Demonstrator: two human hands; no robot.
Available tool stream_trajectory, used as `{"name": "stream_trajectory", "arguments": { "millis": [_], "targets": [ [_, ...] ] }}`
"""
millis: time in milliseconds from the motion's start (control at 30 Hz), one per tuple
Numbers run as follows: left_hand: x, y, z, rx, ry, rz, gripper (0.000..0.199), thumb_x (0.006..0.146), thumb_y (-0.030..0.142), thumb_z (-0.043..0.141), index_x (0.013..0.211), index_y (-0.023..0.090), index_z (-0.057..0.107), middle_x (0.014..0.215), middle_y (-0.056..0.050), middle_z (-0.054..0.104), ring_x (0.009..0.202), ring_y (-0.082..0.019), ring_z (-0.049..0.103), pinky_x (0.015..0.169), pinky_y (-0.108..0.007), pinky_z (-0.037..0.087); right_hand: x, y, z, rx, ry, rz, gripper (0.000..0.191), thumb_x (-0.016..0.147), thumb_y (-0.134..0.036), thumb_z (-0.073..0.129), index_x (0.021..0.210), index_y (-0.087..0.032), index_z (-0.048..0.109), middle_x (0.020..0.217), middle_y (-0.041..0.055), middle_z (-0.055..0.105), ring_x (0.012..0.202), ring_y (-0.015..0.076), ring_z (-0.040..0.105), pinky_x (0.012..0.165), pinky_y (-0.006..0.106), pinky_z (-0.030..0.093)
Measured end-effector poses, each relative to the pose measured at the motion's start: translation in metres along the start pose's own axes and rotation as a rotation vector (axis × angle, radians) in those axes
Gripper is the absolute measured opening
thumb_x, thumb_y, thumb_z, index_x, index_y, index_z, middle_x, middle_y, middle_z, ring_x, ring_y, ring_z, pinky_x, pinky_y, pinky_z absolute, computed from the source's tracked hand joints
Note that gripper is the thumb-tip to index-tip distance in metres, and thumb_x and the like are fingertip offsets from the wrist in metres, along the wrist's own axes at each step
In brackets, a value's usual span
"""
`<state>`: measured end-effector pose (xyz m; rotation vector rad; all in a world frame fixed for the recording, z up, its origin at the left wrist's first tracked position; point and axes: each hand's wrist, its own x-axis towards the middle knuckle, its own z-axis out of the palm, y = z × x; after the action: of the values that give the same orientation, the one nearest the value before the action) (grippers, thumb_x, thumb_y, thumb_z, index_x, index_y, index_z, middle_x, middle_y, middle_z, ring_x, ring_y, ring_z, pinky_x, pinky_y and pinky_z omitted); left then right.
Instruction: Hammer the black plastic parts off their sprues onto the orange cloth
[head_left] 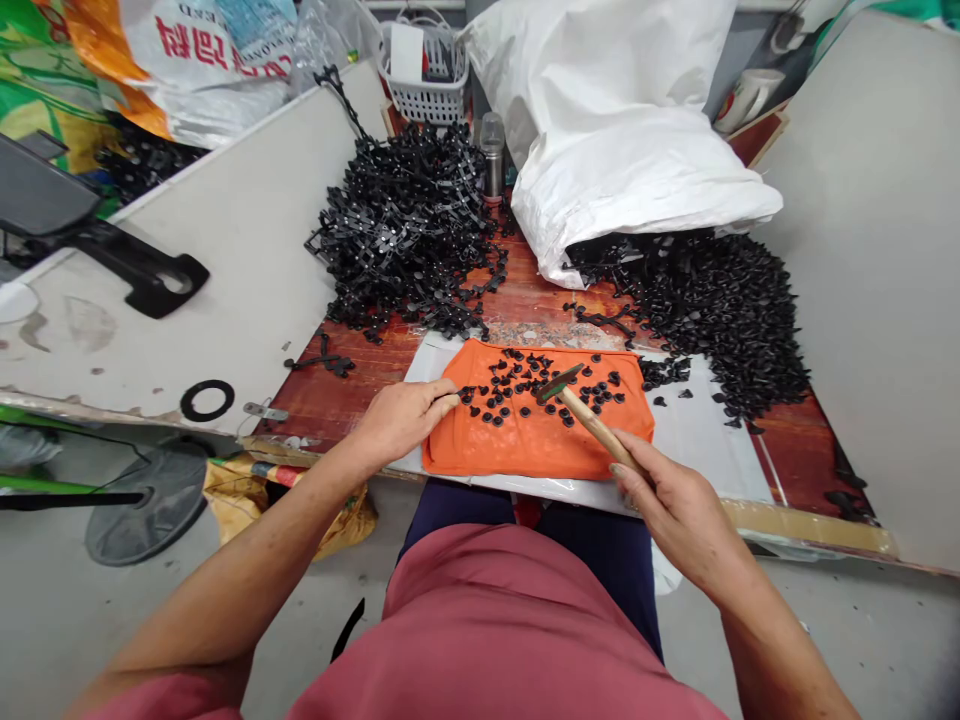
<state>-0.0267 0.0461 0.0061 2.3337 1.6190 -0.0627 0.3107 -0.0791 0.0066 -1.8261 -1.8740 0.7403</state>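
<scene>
My right hand (671,495) is wrapped round the wooden handle of a small hammer (596,425). The hammer's dark metal head is low over an orange cloth-like pad (525,455), among scattered small round black plastic parts (497,421). At the pad's left edge, my left hand (405,418) is closed in a pinch, thumb against forefinger. A small black plastic part (466,394) shows right at those fingertips. How much of it lies between the fingers is hidden.
A tangled heap of black plastic strips (409,220) lies at the back left. Loose black parts (727,310) spill from a white sack (630,150) at right. Pale partition boards (247,240) flank the red-brown table (390,370). A grey basket (427,95) and metal-bodied bottle (493,160) stand behind.
</scene>
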Motion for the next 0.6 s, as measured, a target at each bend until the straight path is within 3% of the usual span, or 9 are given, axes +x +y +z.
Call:
{"name": "stream_trajectory", "arguments": {
  "millis": [300, 600],
  "targets": [
    [-0.001, 0.006, 0.001, 0.145, -0.026, 0.001, 0.045, 0.103, 0.050, 0.033, 0.115, 0.031, 0.071, 0.105, -0.006, 0.079, 0.093, -0.027, 0.073, 0.071, -0.030, 0.048, -0.004, 0.001, -0.002, -0.013, 0.018, -0.022, 0.046, 0.103, -0.036, 0.046, 0.145, -0.023, 0.059, 0.109, 0.0073, 0.079, 0.090, 0.0219, 0.075, 0.076, 0.030, 0.058],
    [0.003, -0.003, 0.005, -0.010, -0.056, 0.034, 0.043, 0.102, 0.049, 0.037, 0.116, 0.032, 0.074, 0.115, -0.001, 0.079, 0.102, -0.024, 0.073, 0.076, -0.027, 0.048, 0.016, -0.017, 0.014, -0.151, -0.043, -0.116, 0.046, 0.104, -0.029, 0.044, 0.149, -0.027, 0.055, 0.120, 0.0077, 0.077, 0.099, 0.0257, 0.076, 0.082, 0.036, 0.059]
  ]
}}
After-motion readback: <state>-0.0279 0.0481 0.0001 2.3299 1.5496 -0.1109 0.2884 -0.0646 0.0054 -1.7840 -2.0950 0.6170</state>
